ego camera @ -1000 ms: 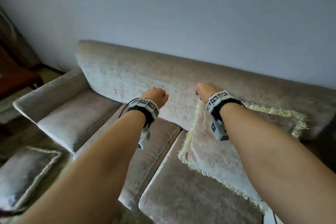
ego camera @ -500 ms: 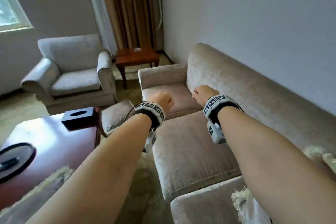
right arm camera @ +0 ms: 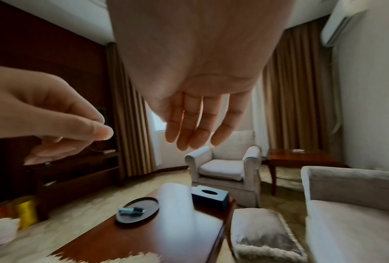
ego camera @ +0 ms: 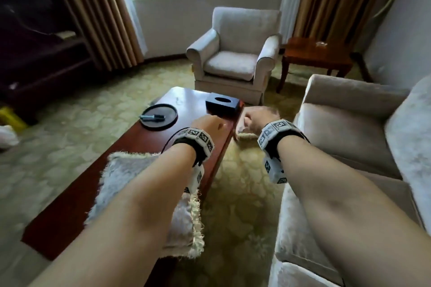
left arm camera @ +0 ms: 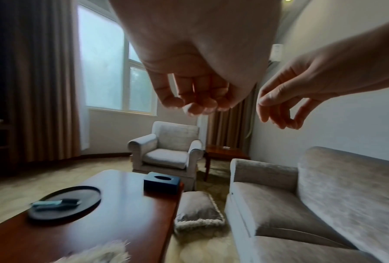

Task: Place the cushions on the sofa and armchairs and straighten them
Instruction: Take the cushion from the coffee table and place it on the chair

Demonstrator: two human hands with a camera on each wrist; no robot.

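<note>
A fringed grey cushion [ego camera: 121, 177] lies on the near end of the red-brown coffee table [ego camera: 149, 147], partly under my left forearm. A second fringed cushion [left arm camera: 197, 210] lies on the carpet between the table and the beige sofa [ego camera: 345, 137]; in the head view my right hand hides most of it. The pale armchair [ego camera: 233, 63] at the far side has a bare seat. My left hand [ego camera: 211, 124] hangs over the table with loosely curled fingers, holding nothing. My right hand [ego camera: 258, 116] hovers above the floor cushion, its fingers [right arm camera: 195, 128] relaxed and nearly straight, also holding nothing.
A dark tissue box [ego camera: 222, 103] and a round black tray [ego camera: 158, 115] with a small item stand on the table. A wooden side table [ego camera: 314, 56] fills the corner between armchair and sofa. Dark furniture [ego camera: 35, 53] lines the left wall; curtains frame the window.
The head view has swung left, from the sofa back and the cushion on it to the coffee table and armchair. Both hands stay stretched out and hold nothing.
</note>
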